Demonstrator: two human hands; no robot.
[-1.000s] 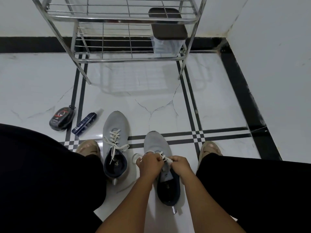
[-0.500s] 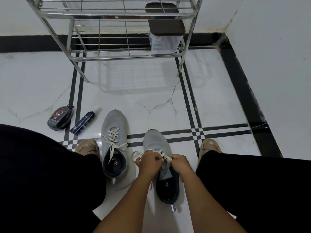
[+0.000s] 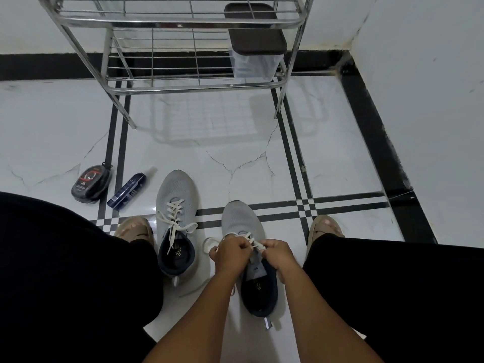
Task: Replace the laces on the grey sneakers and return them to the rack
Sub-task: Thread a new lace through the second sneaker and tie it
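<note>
Both hands stay on the right sneaker (image 3: 242,221) on the floor (image 3: 235,142): the left hand (image 3: 231,254) and the right hand (image 3: 277,254) each pinch its white lace (image 3: 248,238), a little closer together than a moment ago. The left sneaker (image 3: 176,205) has not moved, laced, beside it. The rack (image 3: 167,22) stands beyond.

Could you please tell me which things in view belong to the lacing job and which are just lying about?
Part of the job:
- right sneaker, its white lace held in the left hand and right hand
- left sneaker, already laced
- metal rack

Lying about:
- shoe polish tin
- dark blue tube
- lidded container on the rack
</note>
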